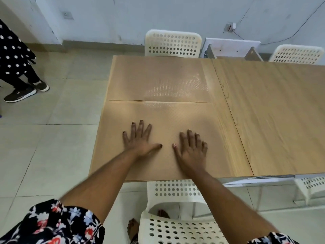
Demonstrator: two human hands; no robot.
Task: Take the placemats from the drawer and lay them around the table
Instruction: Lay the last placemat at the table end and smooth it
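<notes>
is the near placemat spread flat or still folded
Spread flat: the near placemat lies open on the table, with the left hand and right hand pressed palm-down.

Tan dotted-texture placemats (158,120) on a light woodgrain table (272,111); white perforated chairs (173,44); floral sleeves (58,224).

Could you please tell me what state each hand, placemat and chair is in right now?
left hand: open, flat on near placemat.
right hand: open, flat on near placemat.
near placemat: laid flat at the table end.
far placemat: laid flat, beyond the near one.
far chair: pushed against table.
</notes>
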